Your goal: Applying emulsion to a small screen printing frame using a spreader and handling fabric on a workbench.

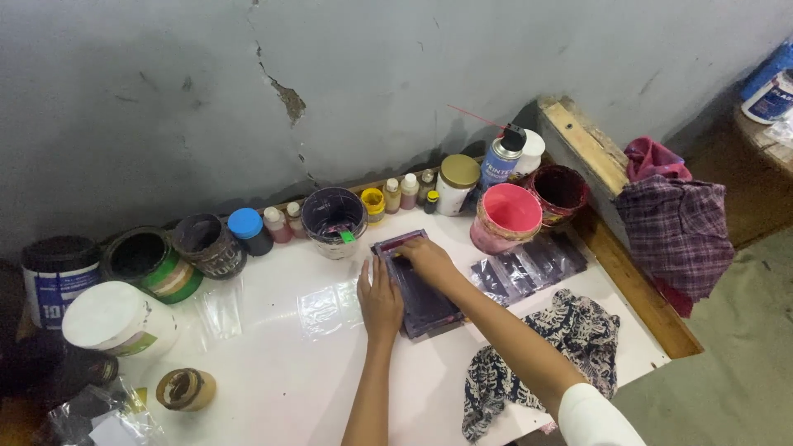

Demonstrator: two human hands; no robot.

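A: Status of the hands?

B: Left hand [379, 299] is laid flat, fingers extended, on the left edge of a small dark purple printing frame [417, 285]. Nothing is gripped by it; the frame is just pressed down.

A: Right?

B: Right hand [425, 257] is placed on the upper part of the frame, fingers curled over something at the far end. What is held under it is hidden, so the grip cannot be told (palm covers it).

A: Frame location?

B: Lying flat on the white counter [281, 363], roughly centre, just below a dark tub [334, 220] with purple ink.

A: Surroundings?

B: A pink-stained bucket [505, 218] is seen just right of the frame, with a dark red tub [560, 192] behind it. A spray can [499, 160] and a row of small bottles [401, 194] are lined along the grey wall [165, 99]. A strip of dark clear sheets [529, 266] is spread to the right of the frame, near the right forearm. A patterned dark cloth [545, 351] is bunched at the counter's front right. A white lidded tub [120, 319] and a tape roll [186, 389] are noted far left, well apart from both hands.
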